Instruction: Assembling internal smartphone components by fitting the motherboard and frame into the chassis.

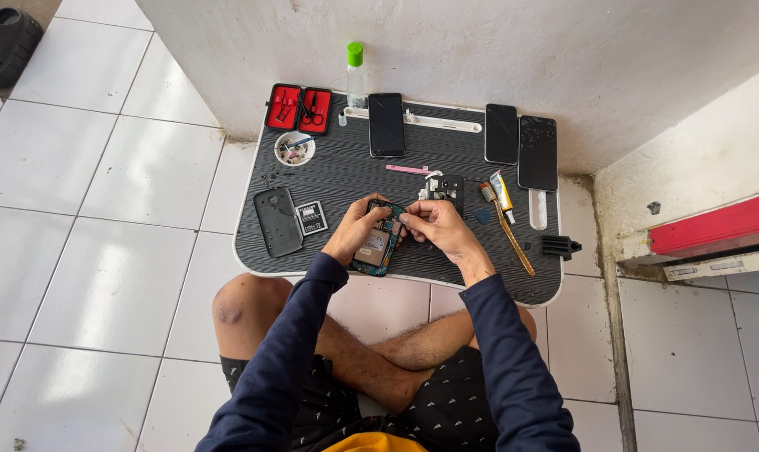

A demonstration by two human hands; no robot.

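Floor, far left: a dark shoe (3, 42) lies on the white tiles, well apart from the work.
Tray table (329, 180): a black ribbed top with a white rim, set against the wall in front of the person's crossed legs.
Table, left part: an open red tool case (298, 109), a small round dish (295, 148) of tiny parts just below it, a dark back cover (277, 220) and a battery (311, 217) beside the cover.
Table, back edge: a clear bottle (356, 74) with a green cap, then a dark phone (386, 124) lying flat.
Left hand (354, 230): curled around the left side of the opened phone (376, 248), gripping it by the edge.
Opened phone: held just above the near edge of the table, at its middle, insides facing up.
Right hand (434, 226): fingertips pinched together at the phone's top edge; what they pinch is too small to tell.
Table, right part: a pink stick (407, 169), a small glue tube (502, 192), a long yellowish strip (513, 238), and two more dark phones (522, 142) side by side.
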